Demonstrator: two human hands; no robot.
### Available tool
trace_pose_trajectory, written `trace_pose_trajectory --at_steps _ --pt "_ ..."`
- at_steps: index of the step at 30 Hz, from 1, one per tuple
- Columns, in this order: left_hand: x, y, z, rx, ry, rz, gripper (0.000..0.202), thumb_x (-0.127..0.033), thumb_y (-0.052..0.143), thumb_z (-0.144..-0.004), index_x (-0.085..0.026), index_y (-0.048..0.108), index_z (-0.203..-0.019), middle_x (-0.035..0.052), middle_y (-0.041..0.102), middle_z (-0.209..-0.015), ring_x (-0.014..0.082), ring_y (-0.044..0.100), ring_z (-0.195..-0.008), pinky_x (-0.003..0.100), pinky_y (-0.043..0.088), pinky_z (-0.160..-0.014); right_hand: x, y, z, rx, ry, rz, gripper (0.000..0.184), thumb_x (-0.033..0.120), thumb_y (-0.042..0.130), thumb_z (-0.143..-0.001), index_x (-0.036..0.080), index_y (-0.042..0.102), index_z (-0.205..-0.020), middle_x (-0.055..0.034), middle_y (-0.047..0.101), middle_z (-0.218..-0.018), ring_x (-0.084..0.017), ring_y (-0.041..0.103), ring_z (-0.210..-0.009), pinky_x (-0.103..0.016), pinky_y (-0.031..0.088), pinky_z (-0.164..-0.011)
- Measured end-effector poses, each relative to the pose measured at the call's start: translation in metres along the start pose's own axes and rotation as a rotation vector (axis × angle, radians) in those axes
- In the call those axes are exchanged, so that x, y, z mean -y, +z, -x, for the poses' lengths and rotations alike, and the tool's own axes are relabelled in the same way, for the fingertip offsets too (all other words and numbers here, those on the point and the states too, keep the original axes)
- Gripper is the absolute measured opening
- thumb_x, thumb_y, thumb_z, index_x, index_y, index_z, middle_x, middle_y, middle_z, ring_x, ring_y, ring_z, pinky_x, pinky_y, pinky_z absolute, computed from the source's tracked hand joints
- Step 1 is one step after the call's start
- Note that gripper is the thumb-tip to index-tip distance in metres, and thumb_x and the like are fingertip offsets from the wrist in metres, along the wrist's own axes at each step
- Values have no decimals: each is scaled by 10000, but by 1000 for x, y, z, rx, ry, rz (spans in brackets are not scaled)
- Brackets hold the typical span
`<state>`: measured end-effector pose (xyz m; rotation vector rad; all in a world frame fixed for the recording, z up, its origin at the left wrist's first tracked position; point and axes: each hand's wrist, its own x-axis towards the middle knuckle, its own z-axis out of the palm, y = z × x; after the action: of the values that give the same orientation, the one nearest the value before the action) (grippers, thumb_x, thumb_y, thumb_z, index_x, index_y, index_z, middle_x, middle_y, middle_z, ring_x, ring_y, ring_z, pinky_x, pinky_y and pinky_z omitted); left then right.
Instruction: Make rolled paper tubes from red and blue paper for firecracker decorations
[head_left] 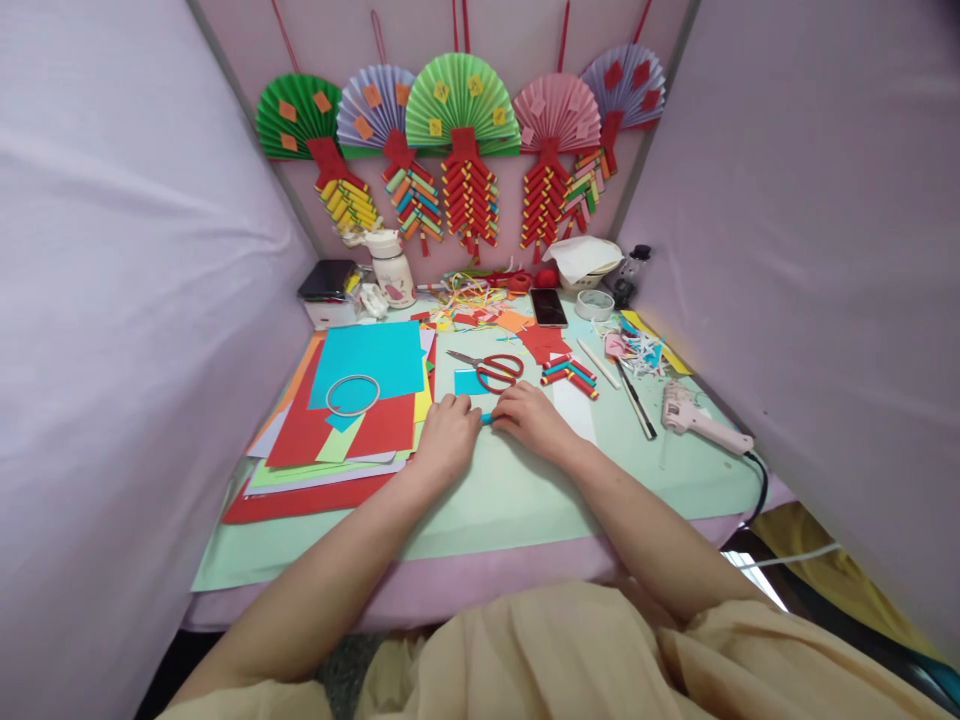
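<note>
Both hands meet over the middle of the table around a small blue paper roll [487,419]. My left hand [450,435] has its fingers closed on the roll's left end. On its right end, the curled fingers of my right hand [534,420] press down. Just beyond my hands lie red-handled scissors [491,368], partly over a blue paper piece [466,382]. Finished-looking red and blue paper rolls with yellow ends [570,376] are grouped to the right of the scissors. Most of the held roll is hidden by my fingers.
At left lies a stack of coloured paper [375,360] with a ring [352,395] on top. A glue gun [705,422], a black pen [637,402] and a phone [548,307] lie to the right and back. A bottle [391,268] stands behind; paper fans [463,100] hang above.
</note>
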<state>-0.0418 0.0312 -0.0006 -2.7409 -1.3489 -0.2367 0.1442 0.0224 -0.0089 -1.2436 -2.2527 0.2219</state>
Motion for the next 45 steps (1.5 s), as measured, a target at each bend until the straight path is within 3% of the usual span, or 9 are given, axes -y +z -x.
trace_pose_trajectory --at_steps 6,13,17,22,28,32,37,42,45 --pt "-1 3 0 7 -28 -51 335 -230 362 -925 -174 555 -1194 150 557 -1074 296 449 -995 395 355 -751 -6 7 -4 23 4 57 138 222 674 -804 201 709 -936 -67 662 -917 -197 526 -912 -335 396 -820" --pt "-2 4 -4 -6 -95 -31 332 -251 369 -921 -176 544 -1193 147 549 -1097 289 447 -1040 397 374 -806 -7 13 -11 25 30 117 116 206 618 -849 183 695 -932 -66 647 -872 -187 528 -909 -318 383 -835" --pt "5 2 -5 -95 -145 126 416 -299 451 -892 -174 465 -1288 143 544 -1129 284 466 -1076 408 393 -860 -1 14 -11 -21 128 120 114 230 592 -858 169 656 -930 -83 625 -934 -215 506 -956 -335 376 -816" --pt "15 -6 -7 -387 -271 686 479 -331 559 -835 -169 450 -1273 120 581 -1125 218 547 -1034 368 440 -875 6 6 -11 -216 314 -425 161 326 557 -850 177 604 -890 -24 606 -832 -156 507 -770 -280 393 -721" --pt "2 -19 -13 -93 -297 1473 404 -425 647 -767 -174 637 -1082 87 661 -1135 217 581 -1081 356 439 -933 19 -2 -9 -40 571 -1202 311 480 635 -753 190 613 -864 33 530 -700 -82 432 -572 -219 346 -557" --pt "-12 -25 -20 -46 -368 1801 376 -404 732 -689 -137 702 -953 86 707 -981 216 620 -992 375 431 -940 24 -3 -5 -21 607 -1456 300 454 689 -708 185 612 -818 21 527 -721 -89 461 -623 -225 395 -596" --pt "-21 -22 -28 -183 -472 1958 315 -373 750 -683 -123 705 -868 73 702 -903 160 627 -870 288 464 -842 17 -7 -1 -58 560 -1093 368 526 588 -774 190 617 -921 -37 591 -874 -152 531 -765 -264 438 -621" --pt "-32 -9 -32 -393 -545 2083 315 -372 762 -666 -136 664 -849 48 682 -833 128 620 -744 222 472 -660 9 -7 2 -327 305 -546 390 471 690 -706 200 526 -932 -35 556 -916 -157 501 -732 -300 453 -654" --pt "-44 -2 -30 -428 -584 2072 326 -378 772 -647 -136 641 -822 23 656 -740 107 595 -647 197 437 -567 11 -7 5 -380 134 -351 273 393 663 -760 202 517 -889 -30 543 -871 -171 497 -755 -309 445 -690"
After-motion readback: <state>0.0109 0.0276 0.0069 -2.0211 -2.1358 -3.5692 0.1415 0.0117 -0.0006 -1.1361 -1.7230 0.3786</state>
